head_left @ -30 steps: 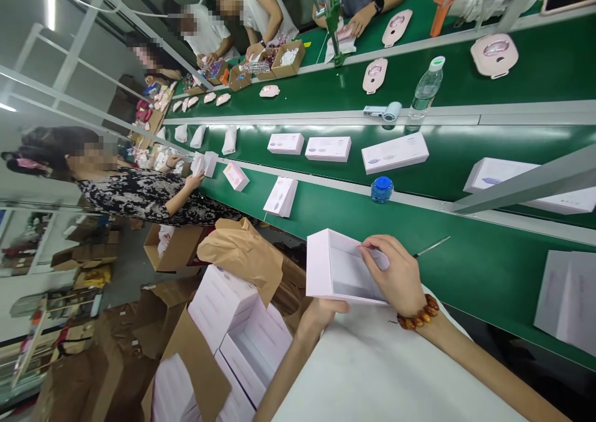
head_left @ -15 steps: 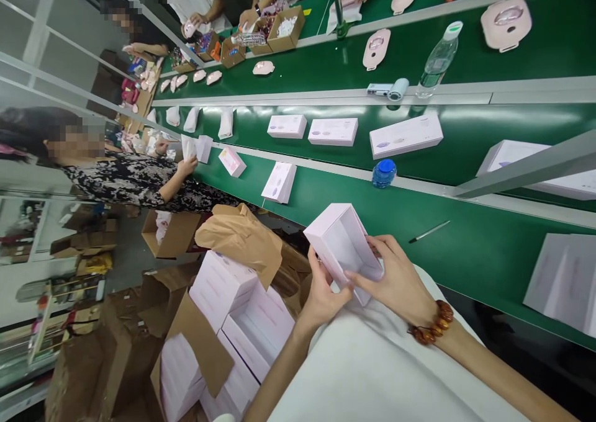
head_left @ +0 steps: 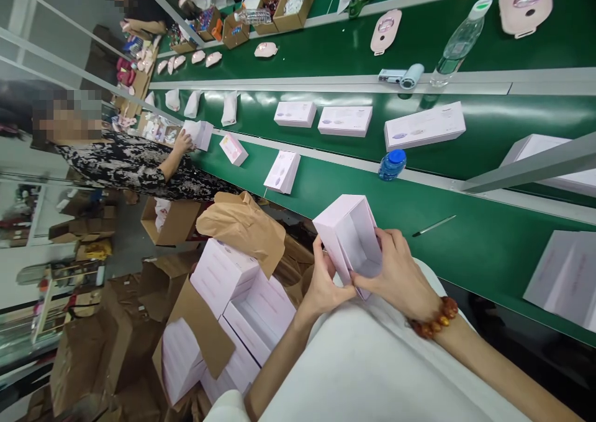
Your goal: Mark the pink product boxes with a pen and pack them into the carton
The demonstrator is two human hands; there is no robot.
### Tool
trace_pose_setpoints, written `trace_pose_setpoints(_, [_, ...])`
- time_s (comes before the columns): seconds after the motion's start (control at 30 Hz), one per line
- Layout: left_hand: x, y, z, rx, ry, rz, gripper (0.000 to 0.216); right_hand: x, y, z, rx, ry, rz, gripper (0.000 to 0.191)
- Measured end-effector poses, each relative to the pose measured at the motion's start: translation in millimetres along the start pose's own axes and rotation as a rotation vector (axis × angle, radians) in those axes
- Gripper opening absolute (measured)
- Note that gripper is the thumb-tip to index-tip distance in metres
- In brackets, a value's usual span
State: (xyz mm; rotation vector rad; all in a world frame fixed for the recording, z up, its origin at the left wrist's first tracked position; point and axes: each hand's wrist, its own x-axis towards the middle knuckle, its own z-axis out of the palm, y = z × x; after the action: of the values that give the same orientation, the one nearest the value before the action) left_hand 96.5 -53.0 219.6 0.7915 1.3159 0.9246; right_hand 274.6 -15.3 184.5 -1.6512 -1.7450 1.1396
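Observation:
A pale pink-white box [head_left: 333,223] with an open side is held in front of my body, tilted, its white inside facing me. My left hand [head_left: 323,282] grips its lower left edge, with the fingers behind it and the thumb in front. On the other side my right hand [head_left: 395,267], with a beaded bracelet at the wrist, is closed on the right wall and lower edge. No contents show in the part of the box I can see. A pen [head_left: 434,225] lies on the green table [head_left: 470,260] to the right of my hands.
A large carton [head_left: 200,329] of similar boxes stands at lower left, brown paper [head_left: 242,223] above it. Closed boxes [head_left: 345,120] lie on the green conveyor. A blue-capped jar [head_left: 392,164] stands beyond my hands. A metal post [head_left: 535,161] slants in at right. A co-worker [head_left: 121,161] works at left.
The box and both my hands have shifted slightly right and up in view, still gripping it. The co-worker at left has brought the white packet against a box. The view has tilted a little.

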Motion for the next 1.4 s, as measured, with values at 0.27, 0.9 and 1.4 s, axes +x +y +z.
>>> trace_pose_setpoints(0.27, [44, -18, -36, -0.225, -0.097, -0.184, 0.107, 5, -20, -13, 0.290, -0.001, -0.051, 0.062])
trace_pose_setpoints(0.9, [75, 32, -83, -0.274, 0.212, -0.085, 0.089, 48, 5, -103, 0.113, 0.056, -0.068, 0.064])
trace_pose_setpoints(1.4, [87, 7, -38, -0.722, 0.162, -0.150, 0.096, 3, -40, -111, 0.747, -0.518, 0.519, 0.094])
